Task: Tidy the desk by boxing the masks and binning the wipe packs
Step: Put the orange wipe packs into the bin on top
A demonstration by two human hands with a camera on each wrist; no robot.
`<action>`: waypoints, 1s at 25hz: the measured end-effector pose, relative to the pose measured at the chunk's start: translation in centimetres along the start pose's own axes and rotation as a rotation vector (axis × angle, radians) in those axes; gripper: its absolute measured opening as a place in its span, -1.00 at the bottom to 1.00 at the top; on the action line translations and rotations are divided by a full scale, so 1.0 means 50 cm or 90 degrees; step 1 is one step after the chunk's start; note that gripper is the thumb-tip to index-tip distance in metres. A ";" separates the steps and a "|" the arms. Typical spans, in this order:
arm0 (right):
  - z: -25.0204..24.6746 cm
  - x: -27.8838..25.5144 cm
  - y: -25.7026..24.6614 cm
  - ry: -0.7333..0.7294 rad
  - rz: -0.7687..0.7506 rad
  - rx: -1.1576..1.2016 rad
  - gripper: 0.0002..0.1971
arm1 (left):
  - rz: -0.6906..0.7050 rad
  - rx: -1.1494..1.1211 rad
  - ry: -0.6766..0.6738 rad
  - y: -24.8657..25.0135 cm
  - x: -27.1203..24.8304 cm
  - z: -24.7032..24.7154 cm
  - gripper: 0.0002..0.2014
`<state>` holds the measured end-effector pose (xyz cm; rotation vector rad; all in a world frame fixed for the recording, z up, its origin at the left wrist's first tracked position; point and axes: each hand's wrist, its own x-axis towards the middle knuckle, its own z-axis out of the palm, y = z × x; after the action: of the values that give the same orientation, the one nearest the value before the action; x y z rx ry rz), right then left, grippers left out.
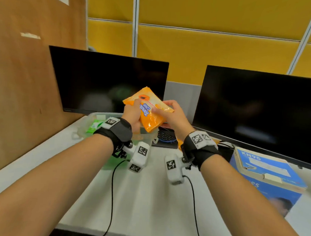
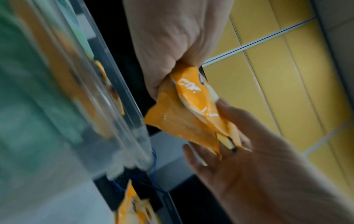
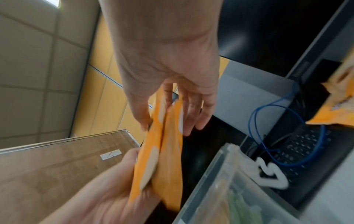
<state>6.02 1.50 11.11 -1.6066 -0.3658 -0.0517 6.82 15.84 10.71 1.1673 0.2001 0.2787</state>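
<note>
While the left hand (image 1: 131, 114) grips the orange wipe pack (image 1: 149, 109), the right hand (image 1: 171, 112) pinches its 3 o'clock edge above the table (image 1: 147, 198).

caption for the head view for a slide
Both hands, left hand and right hand, hold an orange wipe pack above a clear bin.

We hold both forearms raised from the lower corners toward the frame's centre. Our left hand (image 1: 132, 114) has its fingers curled round the orange pack (image 1: 149, 108); our right hand (image 1: 171, 113) pinches its right edge between thumb and fingers. Both wrists wear black straps.
</note>
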 end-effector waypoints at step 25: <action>0.198 0.052 -0.008 -0.296 0.018 -1.121 -0.84 | -0.024 1.159 -0.156 -0.048 0.090 -0.133 -0.21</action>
<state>6.53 11.73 11.40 -3.3884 -0.7389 0.0489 9.39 22.22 5.89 2.9688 0.2454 -0.1978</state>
